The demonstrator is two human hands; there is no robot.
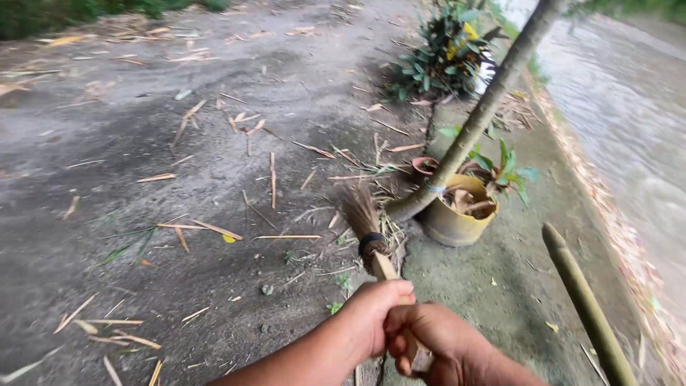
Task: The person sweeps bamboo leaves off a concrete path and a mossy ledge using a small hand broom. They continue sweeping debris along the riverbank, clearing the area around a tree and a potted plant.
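I see both hands clamped on the broom (371, 246) handle, low centre of frame. Left hand (371, 314) is forward, fist wrapped round the wooden shaft; right hand (436, 339) sits just behind it, touching it, fingers curled over the handle end. The handle runs up and away from me to a dark binding band, then the brown bristle head, which fans out and touches the ground (143, 179) just beside the base of a leaning trunk (486, 107). Bristle tips are blurred, so I can't tell how hard they press. The ground is dark, wet-looking dirt littered with dry bamboo strips (271, 179) and leaf bits, densest ahead and left of the bristles. The trunk rises diagonally to upper right; tucked against its foot is a yellow pot (454, 221) with a green plant, and a small reddish pot (425, 164) is just behind. A bamboo pole (586, 307) lies at an angle on the right, apart from the hands. Further back is a leafy bush (443, 57). A pale concrete strip (629, 93) runs along the right edge.
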